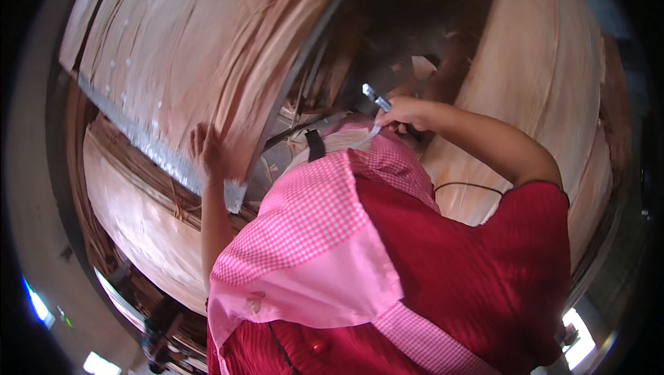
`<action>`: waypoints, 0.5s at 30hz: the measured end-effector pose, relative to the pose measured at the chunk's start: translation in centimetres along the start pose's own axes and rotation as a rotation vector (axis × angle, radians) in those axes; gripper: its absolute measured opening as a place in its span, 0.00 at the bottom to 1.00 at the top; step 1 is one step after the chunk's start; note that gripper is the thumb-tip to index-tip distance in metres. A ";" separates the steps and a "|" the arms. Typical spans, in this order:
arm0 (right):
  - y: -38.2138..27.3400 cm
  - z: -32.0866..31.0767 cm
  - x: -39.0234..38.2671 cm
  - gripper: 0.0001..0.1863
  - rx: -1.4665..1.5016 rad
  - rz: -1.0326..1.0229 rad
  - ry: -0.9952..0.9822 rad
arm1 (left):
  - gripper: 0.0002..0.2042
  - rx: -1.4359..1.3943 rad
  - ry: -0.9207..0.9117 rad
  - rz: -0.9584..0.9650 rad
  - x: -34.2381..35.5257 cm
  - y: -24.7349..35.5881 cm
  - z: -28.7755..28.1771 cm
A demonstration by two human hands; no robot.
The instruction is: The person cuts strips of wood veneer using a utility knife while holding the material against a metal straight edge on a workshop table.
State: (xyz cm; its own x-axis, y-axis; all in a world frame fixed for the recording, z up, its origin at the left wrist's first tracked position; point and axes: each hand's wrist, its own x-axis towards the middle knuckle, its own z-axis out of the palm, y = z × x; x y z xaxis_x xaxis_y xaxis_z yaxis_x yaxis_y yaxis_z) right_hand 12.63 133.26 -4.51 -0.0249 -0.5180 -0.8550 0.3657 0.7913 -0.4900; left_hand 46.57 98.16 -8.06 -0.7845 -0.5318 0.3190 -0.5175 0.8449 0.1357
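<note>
My left hand [206, 150] lies with its fingers stretched out on the near edge of a pale wood veneer sheet [180, 43], at the left. This sheet tops a stack raised on a grey metal-edged support [155, 150]. Over at the right, my right hand [409, 113] is closed round a slim silver-blue tool [377, 98]. One end of it points up and away from me, and a pale flat strip shows below the fist. The tool's exact kind cannot be made out. My right hand is in front of my pink checked apron [311, 202], clear of the veneer.
Another large veneer stack [526, 63] stands at the right. A lower stack [138, 216] lies at the left. Between the stacks, torn veneer scraps [423, 67] lie in a dark gap. A thin black cord [470, 184] runs beside my right arm.
</note>
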 end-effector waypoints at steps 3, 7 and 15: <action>-4.8 0.1 -0.9 0.06 -0.103 -0.319 0.204 | 0.18 -0.071 -0.035 -0.078 0.9 1.5 -1.0; -12.2 -0.5 -3.2 0.04 -0.152 -0.562 0.421 | 0.19 0.028 -0.086 -0.042 1.7 2.1 -2.0; -2.9 -0.2 -3.4 0.13 -0.120 0.189 -0.007 | 0.20 0.051 -0.056 -0.060 0.3 1.3 -1.3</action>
State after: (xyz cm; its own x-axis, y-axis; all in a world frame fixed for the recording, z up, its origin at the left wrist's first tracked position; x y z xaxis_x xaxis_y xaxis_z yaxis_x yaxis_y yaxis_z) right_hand 11.49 132.79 -0.23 0.0404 -0.3589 -0.9325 0.2502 0.9072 -0.3383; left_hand 46.08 99.14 -6.59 -0.7686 -0.5849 0.2590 -0.5797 0.8081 0.1043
